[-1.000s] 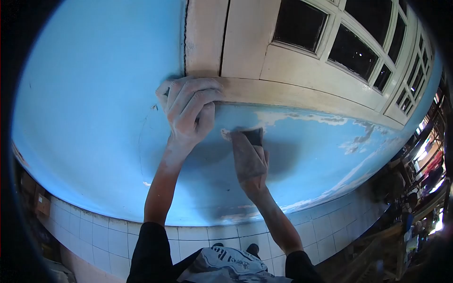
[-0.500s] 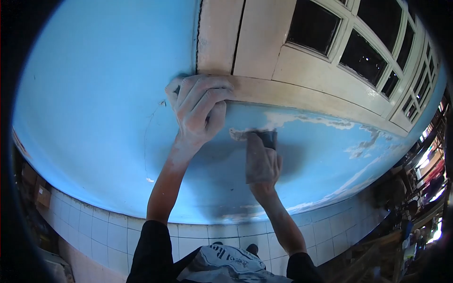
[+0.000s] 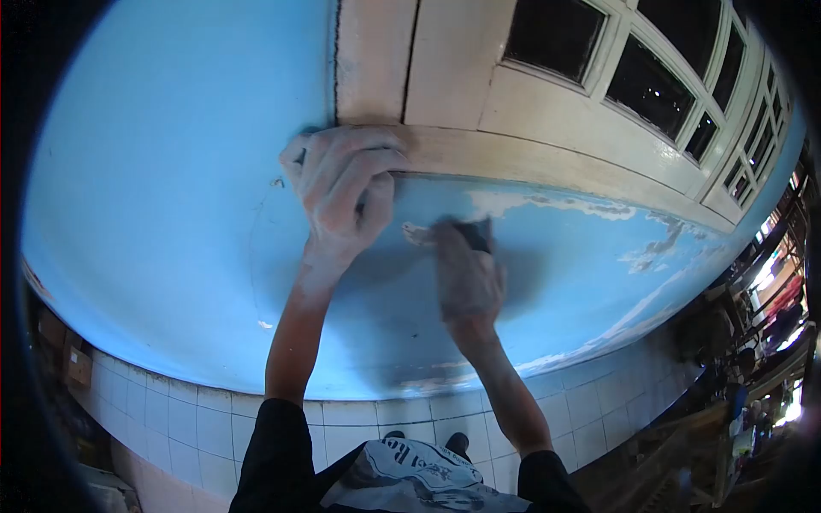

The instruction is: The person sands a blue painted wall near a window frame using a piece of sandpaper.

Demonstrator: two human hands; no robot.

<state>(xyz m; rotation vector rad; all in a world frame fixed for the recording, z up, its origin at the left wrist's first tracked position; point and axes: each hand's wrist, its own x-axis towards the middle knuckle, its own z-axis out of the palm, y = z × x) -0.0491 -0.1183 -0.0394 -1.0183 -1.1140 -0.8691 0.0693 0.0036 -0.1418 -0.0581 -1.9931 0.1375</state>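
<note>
The person is facing a blue wall point(image 3: 154, 171) beneath a cream window frame point(image 3: 547, 94) with dark panes. The left hand point(image 3: 342, 192) is bracing at the corner of the wooden sill point(image 3: 530, 167), its fingers point(image 3: 363, 162) curled close together over the sill's lower edge. The right hand point(image 3: 466, 278), blurred, is pressing a dark piece of sandpaper point(image 3: 477, 232) flat against the wall just under the sill, fingers held together on it. Pale patches of bared plaster point(image 3: 513, 203) are showing along the paint beside it. White tiles point(image 3: 171, 419) are lining the wall's base.
</note>
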